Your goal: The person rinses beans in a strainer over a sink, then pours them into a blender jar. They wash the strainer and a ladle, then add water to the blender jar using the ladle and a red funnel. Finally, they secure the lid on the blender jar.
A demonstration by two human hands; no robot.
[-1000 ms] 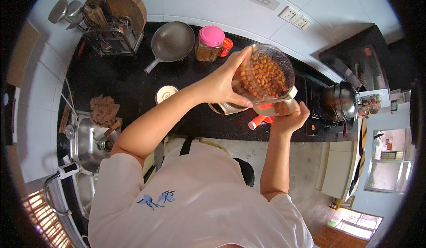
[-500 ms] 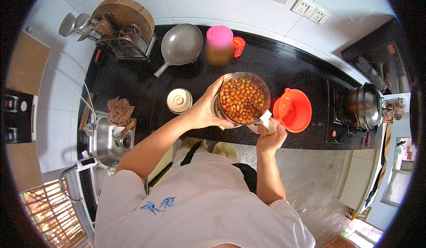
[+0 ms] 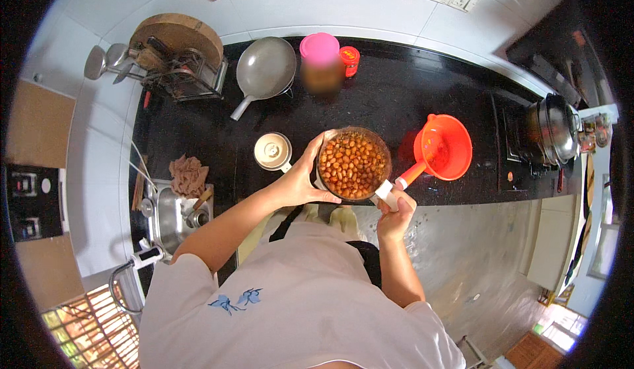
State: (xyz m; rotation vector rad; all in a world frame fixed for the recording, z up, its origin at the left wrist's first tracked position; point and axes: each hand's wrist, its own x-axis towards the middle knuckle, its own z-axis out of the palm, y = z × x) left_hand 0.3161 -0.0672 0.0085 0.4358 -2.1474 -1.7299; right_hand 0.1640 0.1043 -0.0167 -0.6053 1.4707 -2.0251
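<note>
- The left hand [image 3: 300,183] is opened wide, curved against the left side of the jug [image 3: 388,154]; its thumb lies along the near side, and the other fingers are partly hidden.
- The jug is in front of the body, at the near edge of the counter [image 3: 389,92], its mouth facing up and brown nuts [image 3: 353,166] inside; whether its bottom touches the counter, I cannot tell.
- The right hand [image 3: 396,218] is closed around the white handle [image 3: 387,195] of the jug.
- At left, the cloth [image 3: 189,174] lies at the rim of the sink [image 3: 167,217], well apart from the jug.
- The white lid [image 3: 272,151] is near the left hand.
- Behind the jug, a stretch of black counter reaches to the pan [image 3: 266,68] and the two jars [image 3: 320,50].
- At right, the red scoop [image 3: 460,141] points its grip toward the right hand, just beside it.
- The left forearm comes slanting from lower left, with the elbow bent.
- The right forearm rises more steeply, leaning slightly to the left.
</note>
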